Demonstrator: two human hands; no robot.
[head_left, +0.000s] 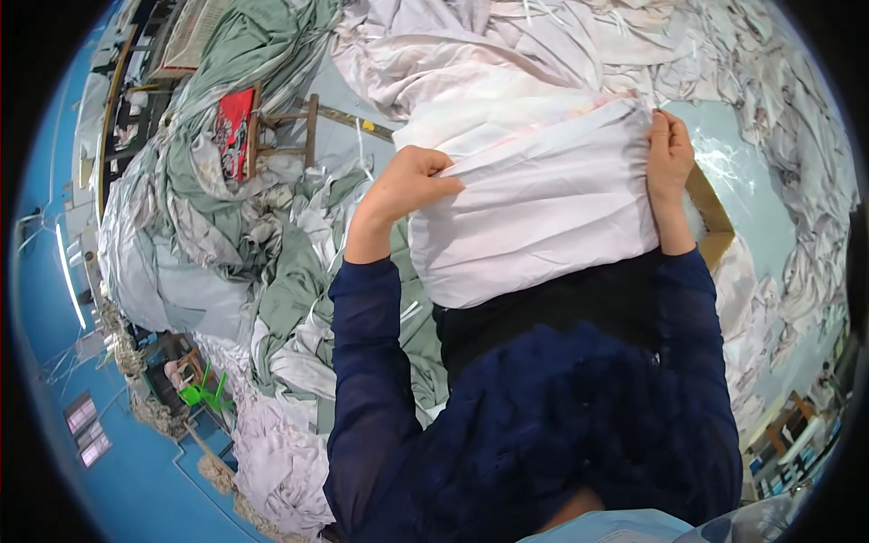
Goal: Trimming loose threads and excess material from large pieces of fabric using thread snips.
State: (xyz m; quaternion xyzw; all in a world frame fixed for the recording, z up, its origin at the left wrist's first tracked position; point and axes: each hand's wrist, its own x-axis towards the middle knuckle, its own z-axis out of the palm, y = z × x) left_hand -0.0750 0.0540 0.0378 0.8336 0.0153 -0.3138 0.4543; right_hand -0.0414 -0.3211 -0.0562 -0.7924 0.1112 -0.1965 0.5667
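Note:
A white cloth (pixel 543 213) with faint pink and pastel patches is stretched between my two hands, in front of my body. It lies folded over, with shallow creases running across it and small gathers along its right edge. My left hand (pixel 407 185) pinches the fold near its left end, thumb and fingers closed on the fabric. At the upper right corner, my right hand (pixel 668 158) grips the cloth's edge with curled fingers. The lower part of the cloth rests against my dark clothing, and its underside is hidden.
Heaped green and grey fabric (pixel 299 299) lies to the left, with a wooden stool (pixel 308 131) and a red cloth (pixel 237 131) among it. Pale pink fabric (pixel 507 45) spreads at the far side. An open cardboard box (pixel 711 213) stands beside my right forearm. More crumpled fabric lines the right.

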